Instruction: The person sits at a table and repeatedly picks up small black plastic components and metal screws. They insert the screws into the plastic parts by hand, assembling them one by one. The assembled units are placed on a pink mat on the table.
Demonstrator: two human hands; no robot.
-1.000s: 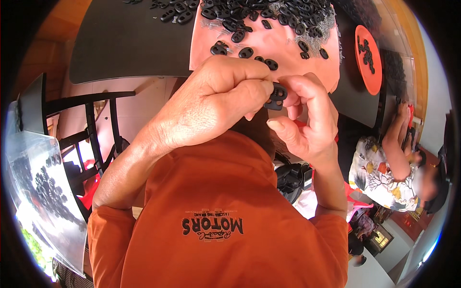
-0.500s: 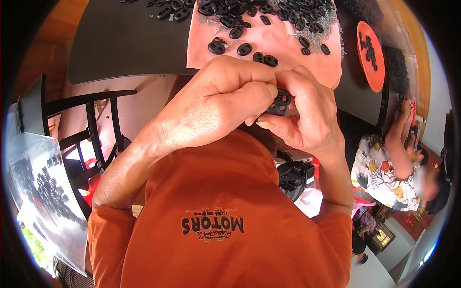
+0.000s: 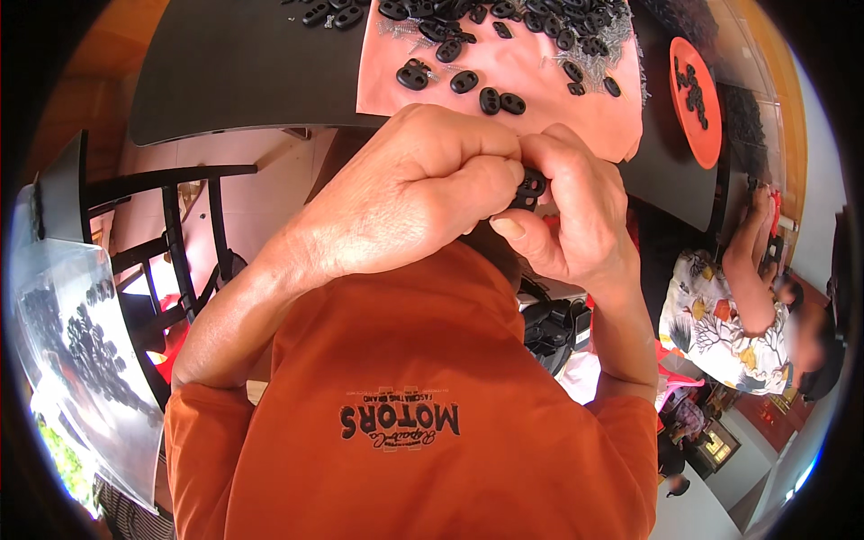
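A small black two-hole cord lock (image 3: 531, 186) is held up in front of my chest, between both hands. My left hand (image 3: 418, 193) is closed, its curled fingers and thumb pressed against the cord lock's left side. My right hand (image 3: 580, 216) grips the piece from the right, with the thumb below and the index finger bent over the top. Fingers cover part of the cord lock. Just beyond my hands, several loose black cord locks (image 3: 463, 82) lie on a pink sheet (image 3: 382, 81). Small clear or metallic springs (image 3: 615, 40) are heaped among them.
The pink sheet lies on a dark table (image 3: 243, 81). An orange-red plate (image 3: 711, 135) with black pieces stands at the right. A black chair (image 3: 171, 225) is at left, near a clear plastic bag (image 3: 81, 360) with dark pieces. Another person in a patterned garment (image 3: 720, 333) sits at right.
My right thumb has shifted up slightly over the cord lock's lower edge, and less of the piece shows. The table's things appear slightly shifted in view. Both hands keep hold.
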